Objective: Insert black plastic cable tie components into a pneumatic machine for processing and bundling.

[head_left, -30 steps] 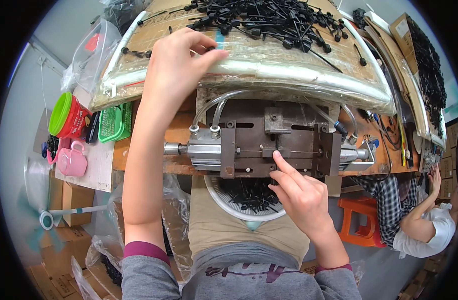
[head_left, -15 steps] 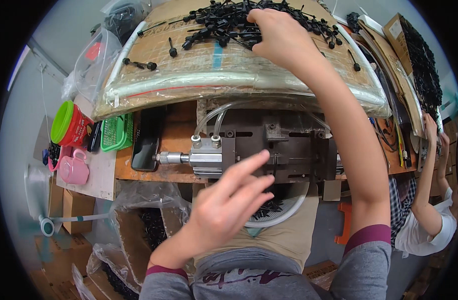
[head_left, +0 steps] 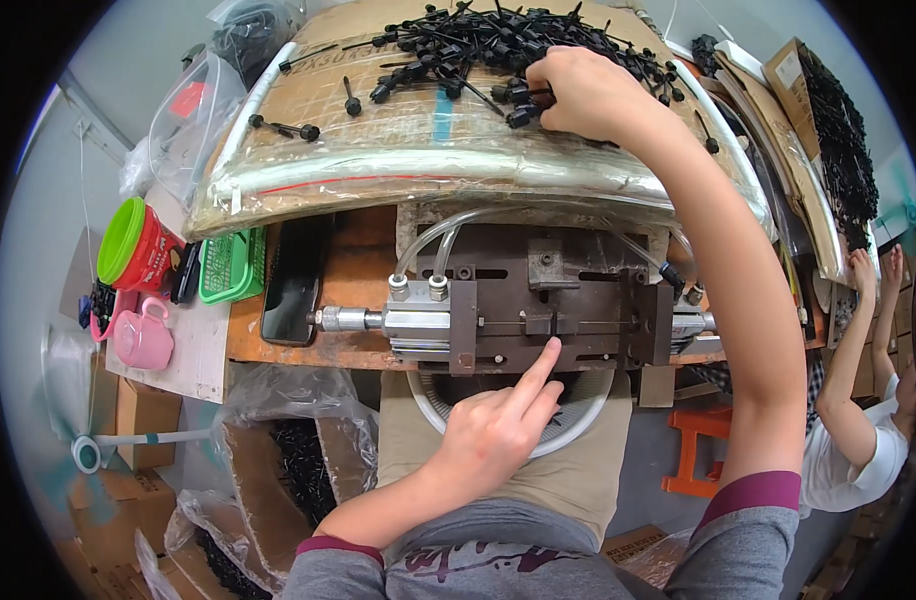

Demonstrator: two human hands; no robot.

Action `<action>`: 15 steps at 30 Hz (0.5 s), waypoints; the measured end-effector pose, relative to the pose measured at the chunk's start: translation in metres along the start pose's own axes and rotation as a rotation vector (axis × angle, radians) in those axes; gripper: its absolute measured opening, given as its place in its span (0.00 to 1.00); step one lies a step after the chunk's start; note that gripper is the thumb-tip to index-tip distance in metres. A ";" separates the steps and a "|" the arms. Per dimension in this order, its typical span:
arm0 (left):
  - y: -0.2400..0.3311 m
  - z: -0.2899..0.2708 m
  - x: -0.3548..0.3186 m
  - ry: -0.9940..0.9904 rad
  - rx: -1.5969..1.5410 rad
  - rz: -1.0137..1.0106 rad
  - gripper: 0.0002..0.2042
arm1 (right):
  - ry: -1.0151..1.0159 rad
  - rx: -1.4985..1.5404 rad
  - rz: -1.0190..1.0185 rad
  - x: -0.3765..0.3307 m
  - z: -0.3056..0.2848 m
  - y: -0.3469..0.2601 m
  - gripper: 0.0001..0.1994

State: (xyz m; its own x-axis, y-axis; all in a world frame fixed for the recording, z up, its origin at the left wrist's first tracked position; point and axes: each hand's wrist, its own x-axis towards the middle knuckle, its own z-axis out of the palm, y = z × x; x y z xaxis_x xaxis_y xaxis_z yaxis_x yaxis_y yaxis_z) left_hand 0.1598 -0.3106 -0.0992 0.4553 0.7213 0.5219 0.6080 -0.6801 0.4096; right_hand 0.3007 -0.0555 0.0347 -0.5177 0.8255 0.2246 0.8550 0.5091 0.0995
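Observation:
My right hand (head_left: 598,97) is at the pile of black plastic parts (head_left: 478,45), thin-stemmed pieces with thick knobbed heads. Its thumb and fingers close round a black stemmed part (head_left: 524,115) at the pile's near edge. Below, my left hand (head_left: 500,415) has its index finger stretched out and the others partly bent, with nothing seen in it. That fingertip touches, or nearly touches, the front of the small slotted block in the middle of the dark metal clamping fixture (head_left: 498,270). Silver air cylinders (head_left: 418,330) flank the fixture, with clear tubes attached.
The pile lies on a plastic-wrapped cardboard sheet (head_left: 378,165) with a raised, rolled front edge. Left of the fixture are a black phone (head_left: 291,300), a green basket (head_left: 228,265), a red tub (head_left: 143,255) and a pink cup (head_left: 146,338). A white-rimmed basket (head_left: 578,430) is on my lap. Another person works at right.
My right hand has shifted slightly right and nearer, drawing black parts to the pile's edge. My left hand has dropped slightly, its spread fingers now bent except the index at the fixture.

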 end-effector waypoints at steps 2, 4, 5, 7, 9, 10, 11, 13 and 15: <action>0.004 0.001 0.003 -0.022 0.066 -0.044 0.11 | -0.020 -0.001 -0.019 -0.011 -0.007 -0.003 0.13; 0.005 0.000 0.005 -0.036 0.103 -0.062 0.12 | 0.011 0.007 -0.045 -0.020 -0.010 -0.005 0.11; 0.002 -0.001 0.009 -0.039 0.107 -0.058 0.12 | 0.017 0.016 -0.033 -0.023 -0.011 -0.006 0.10; 0.000 -0.001 0.014 -0.045 0.103 -0.054 0.12 | 0.030 0.033 -0.007 -0.026 -0.017 -0.006 0.10; -0.001 -0.001 0.017 -0.050 0.088 -0.057 0.12 | 0.021 0.022 -0.004 -0.024 -0.022 0.000 0.11; -0.001 -0.001 0.018 -0.045 0.084 -0.056 0.11 | 0.015 0.017 -0.001 -0.024 -0.025 0.002 0.12; -0.002 0.000 0.018 -0.041 0.080 -0.057 0.11 | -0.029 0.011 0.006 -0.023 -0.028 0.002 0.12; -0.002 0.001 0.017 -0.031 0.075 -0.056 0.11 | -0.116 -0.001 0.022 -0.022 -0.033 0.001 0.12; -0.002 0.002 0.017 -0.020 0.074 -0.053 0.11 | -0.055 -0.040 -0.019 -0.019 -0.027 0.001 0.12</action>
State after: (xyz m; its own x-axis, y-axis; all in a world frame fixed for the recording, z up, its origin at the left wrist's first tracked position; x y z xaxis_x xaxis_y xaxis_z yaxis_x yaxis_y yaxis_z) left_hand 0.1683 -0.2967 -0.0926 0.4334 0.7592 0.4856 0.6775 -0.6298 0.3800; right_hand 0.3120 -0.0773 0.0561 -0.5338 0.8286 0.1689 0.8451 0.5155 0.1417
